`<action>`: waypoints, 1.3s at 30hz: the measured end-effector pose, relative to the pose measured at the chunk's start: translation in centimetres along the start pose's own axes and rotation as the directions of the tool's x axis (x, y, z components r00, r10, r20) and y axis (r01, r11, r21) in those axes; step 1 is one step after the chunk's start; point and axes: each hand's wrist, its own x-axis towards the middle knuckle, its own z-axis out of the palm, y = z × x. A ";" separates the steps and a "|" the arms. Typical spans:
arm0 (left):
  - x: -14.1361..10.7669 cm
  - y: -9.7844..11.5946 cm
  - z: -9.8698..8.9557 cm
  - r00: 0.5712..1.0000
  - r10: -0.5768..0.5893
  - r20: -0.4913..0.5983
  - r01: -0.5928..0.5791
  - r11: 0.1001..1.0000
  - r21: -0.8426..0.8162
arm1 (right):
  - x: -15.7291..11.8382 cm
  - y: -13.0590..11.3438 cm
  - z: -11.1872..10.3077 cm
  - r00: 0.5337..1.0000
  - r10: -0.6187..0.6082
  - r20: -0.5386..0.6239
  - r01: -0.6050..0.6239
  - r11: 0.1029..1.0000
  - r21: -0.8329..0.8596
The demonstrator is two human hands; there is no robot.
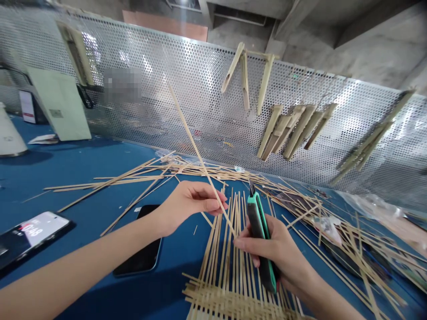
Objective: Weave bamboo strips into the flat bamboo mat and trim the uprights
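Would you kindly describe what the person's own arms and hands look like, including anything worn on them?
The left hand and right hand are bare, with no gloves, rings or watch in view. The left forearm and right forearm show no sleeves or cables.

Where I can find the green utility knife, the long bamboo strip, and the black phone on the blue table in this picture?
green utility knife (pixel 256 222): head view, on its handle above the fingers.
long bamboo strip (pixel 196 149): head view, on its raised length above the left hand.
black phone (pixel 142 260): head view, on its dark screen.
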 end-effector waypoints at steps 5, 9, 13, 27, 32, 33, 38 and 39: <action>-0.3 0.0 0.5 1.000 0.019 0.022 -0.019 0.999 -0.033 | -0.5 -0.1 0.3 1.000 0.014 0.005 -0.014 0.999 0.030; -0.3 0.1 0.7 1.000 0.029 0.010 -0.029 0.999 -0.042 | -0.5 -0.2 0.4 1.000 0.022 0.016 -0.023 0.999 0.028; -0.3 0.1 0.9 1.000 0.025 -0.008 -0.025 0.999 -0.041 | -0.6 -0.1 0.7 0.998 0.036 0.045 -0.037 0.999 0.021; -0.4 -0.1 1.6 0.991 -0.065 -0.116 0.063 0.998 -0.017 | -0.5 0.4 0.8 0.994 0.032 0.106 -0.034 0.999 0.021; -0.5 -0.1 1.3 0.981 -0.067 -0.182 0.063 0.998 -0.026 | -0.9 -0.3 1.0 0.994 0.047 0.097 -0.049 0.998 0.024; -0.5 0.0 1.2 0.979 -0.067 -0.192 0.061 0.998 -0.033 | -0.9 -0.3 1.0 0.994 0.049 0.094 -0.051 0.998 0.024; -0.4 -0.1 1.3 0.979 -0.089 -0.183 0.075 0.994 -0.081 | -0.7 0.1 0.6 0.994 0.019 0.111 -0.023 0.999 0.033; -0.3 -0.2 1.3 0.980 -0.096 -0.174 0.081 0.993 -0.090 | -0.6 0.3 0.6 0.993 0.015 0.119 -0.019 0.999 0.031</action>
